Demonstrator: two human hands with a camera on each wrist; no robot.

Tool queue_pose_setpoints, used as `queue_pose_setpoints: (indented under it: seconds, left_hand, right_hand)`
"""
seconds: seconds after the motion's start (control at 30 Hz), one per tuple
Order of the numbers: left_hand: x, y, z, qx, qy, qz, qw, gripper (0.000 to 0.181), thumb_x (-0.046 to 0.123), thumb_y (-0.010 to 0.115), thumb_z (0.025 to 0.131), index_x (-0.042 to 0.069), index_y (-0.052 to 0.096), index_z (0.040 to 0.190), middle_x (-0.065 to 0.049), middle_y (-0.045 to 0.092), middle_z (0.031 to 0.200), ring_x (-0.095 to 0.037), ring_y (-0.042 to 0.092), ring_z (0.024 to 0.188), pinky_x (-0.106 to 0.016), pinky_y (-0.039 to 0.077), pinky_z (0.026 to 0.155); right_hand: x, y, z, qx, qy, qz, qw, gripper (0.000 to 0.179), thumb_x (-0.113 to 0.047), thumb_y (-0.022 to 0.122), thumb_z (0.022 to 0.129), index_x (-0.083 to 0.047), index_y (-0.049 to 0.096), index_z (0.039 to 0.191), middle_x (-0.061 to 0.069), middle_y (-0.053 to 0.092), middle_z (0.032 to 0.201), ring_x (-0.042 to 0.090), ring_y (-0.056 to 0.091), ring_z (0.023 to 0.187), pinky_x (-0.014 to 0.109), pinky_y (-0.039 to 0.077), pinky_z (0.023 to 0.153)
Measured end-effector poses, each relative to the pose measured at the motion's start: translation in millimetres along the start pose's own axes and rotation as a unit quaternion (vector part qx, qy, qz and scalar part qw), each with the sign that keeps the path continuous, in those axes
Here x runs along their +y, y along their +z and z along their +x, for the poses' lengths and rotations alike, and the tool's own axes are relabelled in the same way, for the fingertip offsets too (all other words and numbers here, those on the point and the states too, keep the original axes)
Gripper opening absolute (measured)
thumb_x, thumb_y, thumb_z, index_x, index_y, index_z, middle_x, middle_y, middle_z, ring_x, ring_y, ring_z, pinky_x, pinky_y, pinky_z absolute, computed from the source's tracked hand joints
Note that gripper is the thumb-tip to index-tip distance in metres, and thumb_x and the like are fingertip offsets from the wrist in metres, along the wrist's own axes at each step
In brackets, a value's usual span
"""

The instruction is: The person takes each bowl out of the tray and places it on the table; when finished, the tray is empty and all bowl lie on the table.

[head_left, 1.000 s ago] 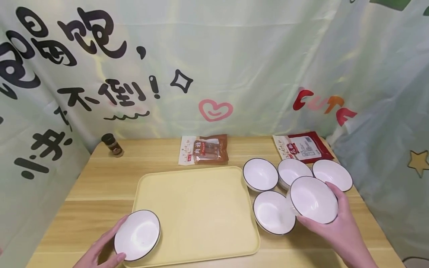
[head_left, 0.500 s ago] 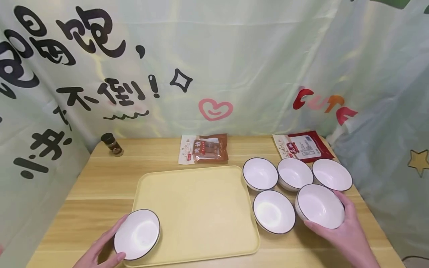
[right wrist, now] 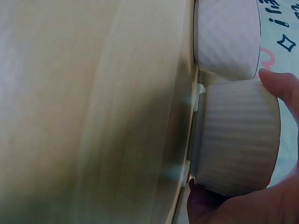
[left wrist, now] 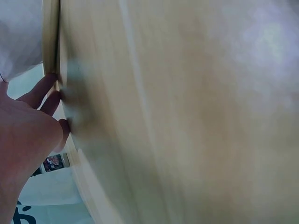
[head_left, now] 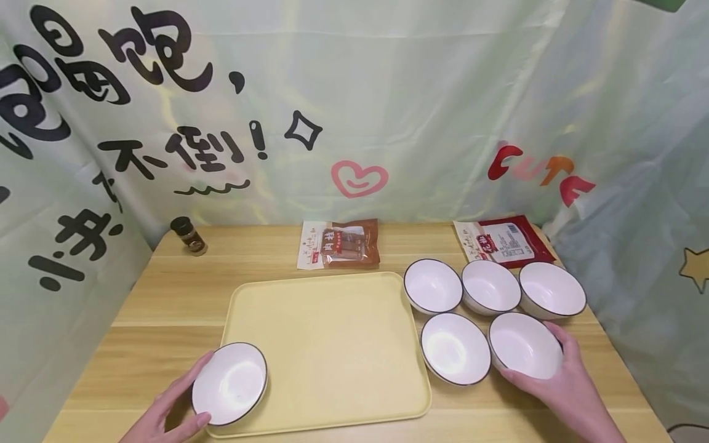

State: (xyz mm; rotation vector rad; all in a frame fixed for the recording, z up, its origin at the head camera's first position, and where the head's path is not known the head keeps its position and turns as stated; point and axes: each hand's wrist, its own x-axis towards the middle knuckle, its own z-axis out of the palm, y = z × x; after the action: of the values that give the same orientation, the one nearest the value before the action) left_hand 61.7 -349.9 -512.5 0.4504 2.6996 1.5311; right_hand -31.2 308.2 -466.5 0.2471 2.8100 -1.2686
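Observation:
My left hand [head_left: 170, 403] grips a white bowl [head_left: 229, 383] with a thin dark rim, thumb on the near side and fingers along the left. That bowl sits over the front left corner of a pale yellow tray [head_left: 332, 354]. At the right, my right hand [head_left: 567, 383] holds another white bowl [head_left: 523, 344] between thumb and fingers. The right wrist view shows its ridged outer wall [right wrist: 238, 135] upright, base close to the wooden table [right wrist: 93, 93]. A neighbouring bowl [head_left: 456, 349] stands directly left of it. The left wrist view has the left fingertips low beside the tray edge.
Three more white bowls [head_left: 433, 286] [head_left: 490, 286] [head_left: 552, 289] form a row behind. A brown spice packet [head_left: 339, 245] and a red one [head_left: 505, 241] lie along the back. A small dark-capped jar [head_left: 189, 236] lies back left. A printed curtain [head_left: 432, 123] surrounds the table.
My right hand has lowered its bowl, first to the right and down, then into place beside the neighbouring bowl. The left hand and its bowl have stayed put on the tray corner.

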Motion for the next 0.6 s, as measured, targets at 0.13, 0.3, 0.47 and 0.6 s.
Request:
queue_pose_setpoints:
  seconds: [0.13, 0.3, 0.47, 0.6]
  left_hand:
    - [2.0, 1.1, 0.0, 0.007, -0.002, 0.013, 0.9999, 0.094, -0.004, 0.078, 0.093, 0.012, 0.031, 0.173, 0.017, 0.033, 0.174, 0.013, 0.028, 0.15, -0.004, 0.024, 0.108]
    - [4.8, 1.6, 0.8, 0.006, -0.023, 0.018, 0.9996, 0.094, 0.0, 0.078, 0.095, 0.016, 0.031, 0.174, 0.02, 0.032, 0.173, 0.016, 0.027, 0.149, -0.003, 0.023, 0.107]
    - [4.9, 1.1, 0.7, 0.008, -0.035, 0.025, 0.999, 0.093, 0.002, 0.079, 0.095, 0.02, 0.032, 0.174, 0.024, 0.032, 0.172, 0.018, 0.026, 0.147, -0.002, 0.022, 0.106]
    - [3.4, 0.4, 0.8, 0.005, -0.02, 0.018, 0.9996, 0.095, -0.002, 0.078, 0.094, 0.016, 0.031, 0.174, 0.021, 0.032, 0.173, 0.016, 0.027, 0.148, -0.003, 0.024, 0.107]
  right_hand:
    - [1.9, -0.1, 3.0, -0.01, 0.007, -0.006, 0.9999, 0.127, -0.033, 0.096, 0.086, 0.001, 0.006, 0.17, 0.041, 0.028, 0.156, 0.057, 0.041, 0.127, 0.055, 0.036, 0.095]
    - [1.0, 0.6, 6.9, -0.017, 0.022, -0.007, 0.9996, 0.129, -0.034, 0.095, 0.087, 0.004, 0.003, 0.169, 0.043, 0.025, 0.157, 0.058, 0.039, 0.13, 0.065, 0.036, 0.099]
    - [0.7, 2.2, 8.3, -0.02, 0.022, -0.006, 0.9995, 0.128, -0.032, 0.094, 0.087, 0.004, 0.002, 0.169, 0.043, 0.024, 0.158, 0.058, 0.038, 0.131, 0.064, 0.036, 0.1]
    - [1.3, 2.5, 8.1, -0.028, 0.023, -0.001, 0.9994, 0.13, -0.032, 0.093, 0.088, 0.003, -0.002, 0.169, 0.043, 0.022, 0.159, 0.058, 0.037, 0.131, 0.065, 0.035, 0.102]
